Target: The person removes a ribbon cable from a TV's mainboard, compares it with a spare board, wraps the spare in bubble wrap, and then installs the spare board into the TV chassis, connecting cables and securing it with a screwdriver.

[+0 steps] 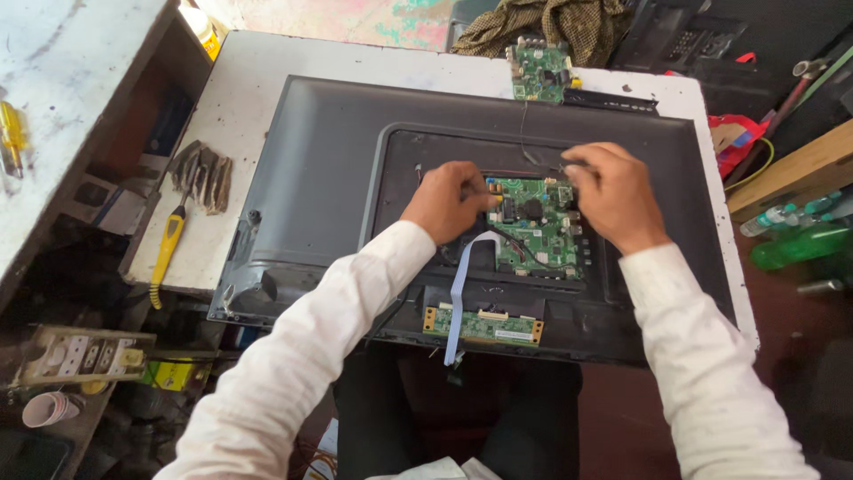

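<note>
A flat television (329, 160) lies face down on a white table (240, 80), its dark grey back opened. A green main circuit board (538, 233) sits in the open recess. My left hand (449, 200) rests on the board's left edge, fingers curled over it. My right hand (613, 196) grips at the board's upper right corner, fingers pinched by a thin wire; what it pinches is hidden. A pale flat ribbon cable (462, 293) runs from the main board down to a narrow green strip board (484, 325) near the television's front edge.
A second green circuit board (540, 71) lies at the table's far edge beside a brown cloth (551, 22). A yellow-handled screwdriver (169, 249) and a brush (203, 176) lie at left. Green bottles (800, 240) stand right. A power strip (84, 356) sits lower left.
</note>
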